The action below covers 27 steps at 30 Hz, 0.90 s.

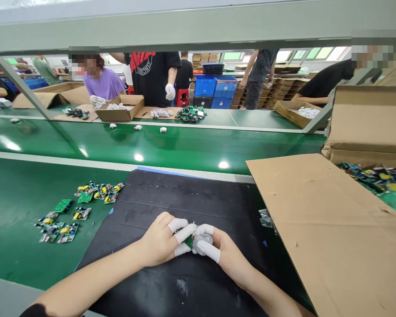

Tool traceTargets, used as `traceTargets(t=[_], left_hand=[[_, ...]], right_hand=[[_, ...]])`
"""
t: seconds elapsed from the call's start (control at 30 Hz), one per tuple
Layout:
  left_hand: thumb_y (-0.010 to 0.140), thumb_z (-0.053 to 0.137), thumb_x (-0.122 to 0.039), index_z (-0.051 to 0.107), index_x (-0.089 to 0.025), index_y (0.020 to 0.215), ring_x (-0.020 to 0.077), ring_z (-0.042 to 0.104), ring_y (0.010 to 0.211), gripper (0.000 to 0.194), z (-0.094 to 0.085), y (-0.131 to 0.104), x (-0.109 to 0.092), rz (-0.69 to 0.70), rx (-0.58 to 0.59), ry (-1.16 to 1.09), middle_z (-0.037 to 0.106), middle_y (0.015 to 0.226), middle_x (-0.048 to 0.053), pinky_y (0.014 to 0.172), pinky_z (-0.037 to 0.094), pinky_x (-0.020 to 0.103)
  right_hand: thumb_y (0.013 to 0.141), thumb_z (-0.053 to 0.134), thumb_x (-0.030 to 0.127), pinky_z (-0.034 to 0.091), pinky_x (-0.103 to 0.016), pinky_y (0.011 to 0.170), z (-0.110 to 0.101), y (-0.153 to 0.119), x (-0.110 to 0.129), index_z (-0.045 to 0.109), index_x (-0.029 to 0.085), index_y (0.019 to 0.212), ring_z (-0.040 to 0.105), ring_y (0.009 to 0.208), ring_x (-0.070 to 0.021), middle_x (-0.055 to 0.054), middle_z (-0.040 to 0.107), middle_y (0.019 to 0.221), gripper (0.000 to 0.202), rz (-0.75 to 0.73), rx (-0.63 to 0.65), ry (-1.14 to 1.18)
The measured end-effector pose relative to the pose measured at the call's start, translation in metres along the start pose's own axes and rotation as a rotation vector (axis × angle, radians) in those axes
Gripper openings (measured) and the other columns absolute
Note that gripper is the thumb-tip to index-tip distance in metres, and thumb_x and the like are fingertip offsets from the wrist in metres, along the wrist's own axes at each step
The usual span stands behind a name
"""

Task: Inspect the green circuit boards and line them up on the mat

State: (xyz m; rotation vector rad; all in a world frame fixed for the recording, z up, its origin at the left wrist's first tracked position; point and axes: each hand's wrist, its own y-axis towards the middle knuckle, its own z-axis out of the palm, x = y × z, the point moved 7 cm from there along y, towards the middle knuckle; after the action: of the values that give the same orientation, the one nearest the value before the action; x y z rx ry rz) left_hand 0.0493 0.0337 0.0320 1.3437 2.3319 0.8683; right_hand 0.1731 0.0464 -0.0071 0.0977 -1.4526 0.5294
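Note:
Over the black mat (145, 290), my left hand (163, 240) is closed on a small green circuit board (189, 241), its fingertips in white finger cots. My right hand (222, 251), also in white cots, pinches a grey, shiny, crumpled lump (203, 243) against the board's right side. The fingers cover much of both, so I cannot tell what the lump is or whether it is fixed to the board. To the left, several loose circuit boards (82, 213) with yellow and black parts lie on the green table (13, 229).
A cardboard sheet (333, 233) slants along the right, beside a box (366, 119) of circuit boards (379, 176). Beyond runs a green conveyor (198, 152) carrying small white-topped pieces (137, 127). Several people work across it. A metal beam (198, 28) spans overhead.

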Motion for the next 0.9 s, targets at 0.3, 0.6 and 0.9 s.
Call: traceTargets(t=[0.3, 0.6, 0.9], left_hand=[[0.087, 0.059, -0.036, 0.053, -0.017, 0.119, 0.0158, 0.048, 0.068, 0.038, 0.005, -0.001, -0.007, -0.007, 0.03, 0.013, 0.058, 0.093, 0.008, 0.059, 0.041, 0.029], [0.089, 0.054, -0.035, 0.055, -0.013, 0.115, 0.0152, 0.046, 0.064, 0.033, 0.004, 0.001, -0.01, 0.042, 0.021, 0.056, 0.058, 0.086, 0.007, 0.057, 0.037, 0.03], [0.088, 0.055, -0.033, 0.054, -0.014, 0.114, 0.0154, 0.05, 0.066, 0.032, -0.004, 0.004, -0.004, -0.024, 0.017, 0.07, 0.062, 0.089, 0.006, 0.064, 0.037, 0.033]], right_hand=[[0.066, 0.075, 0.039, 0.04, -0.024, 0.063, 0.004, 0.004, -0.007, 0.063, 0.016, 0.078, 0.045, 0.063, -0.0106, 0.002, 0.055, 0.068, 0.029, 0.014, 0.063, 0.005], [0.068, 0.071, 0.04, 0.043, -0.026, 0.062, 0.0, 0.004, -0.007, 0.065, 0.016, 0.081, 0.047, 0.063, -0.0123, 0.0, 0.058, 0.07, 0.027, -0.037, 0.025, -0.141], [0.072, 0.068, 0.036, 0.04, -0.027, 0.064, -0.006, 0.001, -0.006, 0.051, 0.019, 0.089, 0.047, 0.065, -0.0119, 0.002, 0.054, 0.072, 0.029, -0.13, -0.091, -0.144]])
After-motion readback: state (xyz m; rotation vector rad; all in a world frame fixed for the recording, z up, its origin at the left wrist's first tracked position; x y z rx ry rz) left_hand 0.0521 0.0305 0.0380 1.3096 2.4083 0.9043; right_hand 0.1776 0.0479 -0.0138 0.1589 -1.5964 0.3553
